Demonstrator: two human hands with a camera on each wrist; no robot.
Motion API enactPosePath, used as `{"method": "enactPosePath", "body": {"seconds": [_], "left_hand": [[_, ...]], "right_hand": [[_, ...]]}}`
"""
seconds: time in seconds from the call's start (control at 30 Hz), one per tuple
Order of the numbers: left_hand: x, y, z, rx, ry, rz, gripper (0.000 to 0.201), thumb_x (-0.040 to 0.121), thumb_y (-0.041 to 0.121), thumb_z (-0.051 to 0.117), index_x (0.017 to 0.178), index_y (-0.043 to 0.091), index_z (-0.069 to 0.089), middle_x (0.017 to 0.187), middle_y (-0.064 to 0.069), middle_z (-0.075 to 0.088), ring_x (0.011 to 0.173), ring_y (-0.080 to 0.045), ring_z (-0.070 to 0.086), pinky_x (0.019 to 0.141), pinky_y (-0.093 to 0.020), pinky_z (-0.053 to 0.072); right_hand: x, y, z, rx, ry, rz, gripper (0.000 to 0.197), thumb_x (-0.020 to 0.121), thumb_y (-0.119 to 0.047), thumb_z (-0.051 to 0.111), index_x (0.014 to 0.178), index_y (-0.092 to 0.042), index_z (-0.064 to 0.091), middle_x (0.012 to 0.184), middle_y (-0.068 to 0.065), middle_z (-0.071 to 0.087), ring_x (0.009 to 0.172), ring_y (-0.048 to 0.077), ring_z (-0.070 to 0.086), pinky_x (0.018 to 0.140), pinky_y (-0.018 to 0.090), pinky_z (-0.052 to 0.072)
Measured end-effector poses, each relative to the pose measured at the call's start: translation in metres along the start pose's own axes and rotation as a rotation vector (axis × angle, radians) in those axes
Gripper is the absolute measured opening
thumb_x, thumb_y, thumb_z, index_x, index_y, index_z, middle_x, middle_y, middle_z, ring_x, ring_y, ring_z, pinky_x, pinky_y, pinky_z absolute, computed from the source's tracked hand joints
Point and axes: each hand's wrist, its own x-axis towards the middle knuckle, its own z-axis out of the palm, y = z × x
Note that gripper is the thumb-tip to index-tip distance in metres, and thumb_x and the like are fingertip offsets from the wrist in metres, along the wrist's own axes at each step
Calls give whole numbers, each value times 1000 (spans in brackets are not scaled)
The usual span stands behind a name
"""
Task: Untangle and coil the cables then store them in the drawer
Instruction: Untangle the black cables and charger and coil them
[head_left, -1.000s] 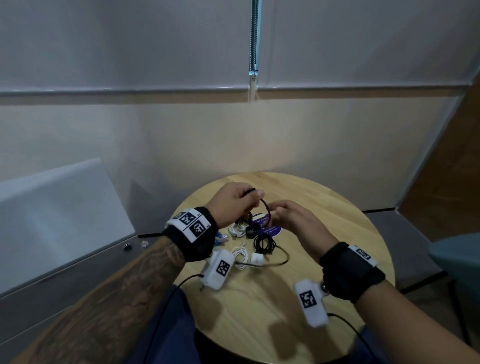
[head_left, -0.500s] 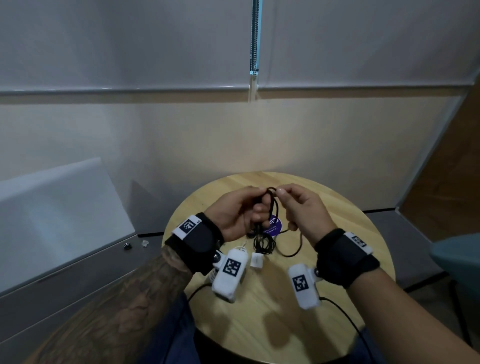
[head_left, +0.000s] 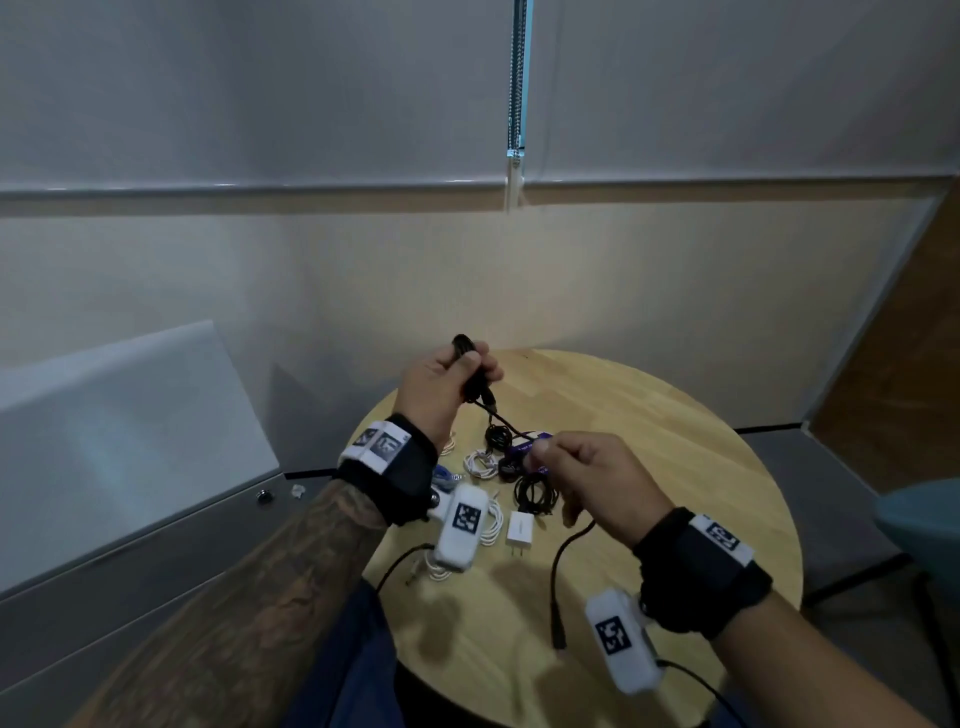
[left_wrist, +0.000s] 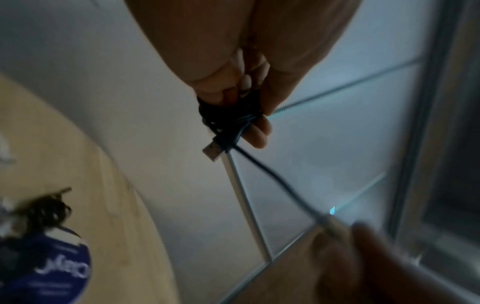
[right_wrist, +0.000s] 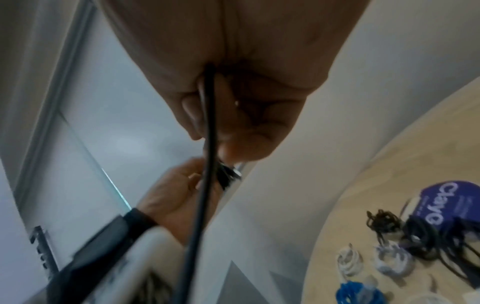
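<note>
A black cable (head_left: 506, 423) stretches between my two hands above the round wooden table (head_left: 675, 467). My left hand (head_left: 470, 366) is raised and grips its wound bundle (left_wrist: 223, 119), with a USB plug (left_wrist: 213, 151) sticking out below the fingers. My right hand (head_left: 543, 452), lower and nearer me, pinches the free run of the cable (right_wrist: 207, 185). The tail (head_left: 558, 597) hangs from that hand down toward the tabletop. On the table lie two small white coils (head_left: 480, 462), a black coil (head_left: 535, 493) and a blue cable (head_left: 447, 475).
A white charger plug (head_left: 520, 532) lies near the coils beside a purple round label (right_wrist: 446, 197). More white cable (head_left: 491, 522) sits under my left wrist. A grey cabinet (head_left: 130, 519) with a lock (head_left: 266, 496) stands to the left of the table.
My left hand rose up and away with the wound bundle. My right hand dropped toward me, sliding along the cable, so the cable now runs between the parted hands.
</note>
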Motion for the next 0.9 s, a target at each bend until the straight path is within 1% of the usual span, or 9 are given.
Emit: {"method": "enactPosePath", "body": {"seconds": [0.17,0.23,0.3,0.4,0.5,0.57,0.67,0.8,0.9], "left_hand": [[-25,-13,9,472,-216,62,17,96,4,52,93,12,66,77,-1,68,73,-14,67,78,-38,54],[-36,-14,16,481,-346,-6,20,98,20,51,88,13,66,72,-2,64,70,-22,63,71,-43,51],[-43,-12,22,481,-420,-79,35,97,38,47,82,11,64,66,-5,57,62,-22,56,63,-37,43],[-48,-4,31,367,-459,-152,44,102,37,43,72,8,57,58,-6,42,51,-19,42,57,-29,38],[-46,0,35,178,-434,-244,43,101,28,44,63,11,47,52,-2,31,44,-16,31,55,-26,43],[-44,0,37,51,-411,-319,43,101,28,41,60,14,40,49,1,27,41,-14,27,53,-27,43],[-39,-4,34,-153,-344,-396,44,100,30,40,58,17,34,45,4,22,37,-12,23,50,-27,38],[-30,-20,28,-345,-243,-467,46,98,32,43,55,19,33,41,5,21,34,-10,23,47,-25,34],[-24,-33,21,-388,-261,-511,44,98,36,43,58,19,35,44,6,24,37,-9,27,51,-25,38]], "right_hand": [[3,-24,-15,142,60,-59,25,101,-19,54,84,-3,63,44,-2,45,38,13,42,49,32,46],[8,-29,-26,135,106,-79,24,102,-17,52,83,-8,63,44,-13,41,39,4,36,43,23,39],[11,-32,-35,67,140,-142,23,102,-16,53,84,-7,64,44,-18,48,41,-1,43,45,8,34],[15,-28,-43,5,215,-207,17,98,-15,60,85,-9,69,59,-21,62,55,-7,54,56,5,40],[24,-14,-43,5,277,-225,12,94,-18,66,84,-19,72,76,-10,69,73,1,59,71,14,46],[29,-2,-35,-35,261,-204,13,95,-17,65,88,-25,72,85,-2,71,79,8,60,76,22,48],[26,9,-15,-46,173,-189,23,100,-12,56,99,-25,75,92,-9,75,86,5,66,81,22,47],[21,19,-2,93,52,-152,28,105,-10,44,113,-9,71,71,-16,69,63,-5,58,64,8,41],[27,32,-3,97,22,-163,21,102,-11,52,112,-5,69,77,-12,69,63,-5,58,62,7,41]]}}
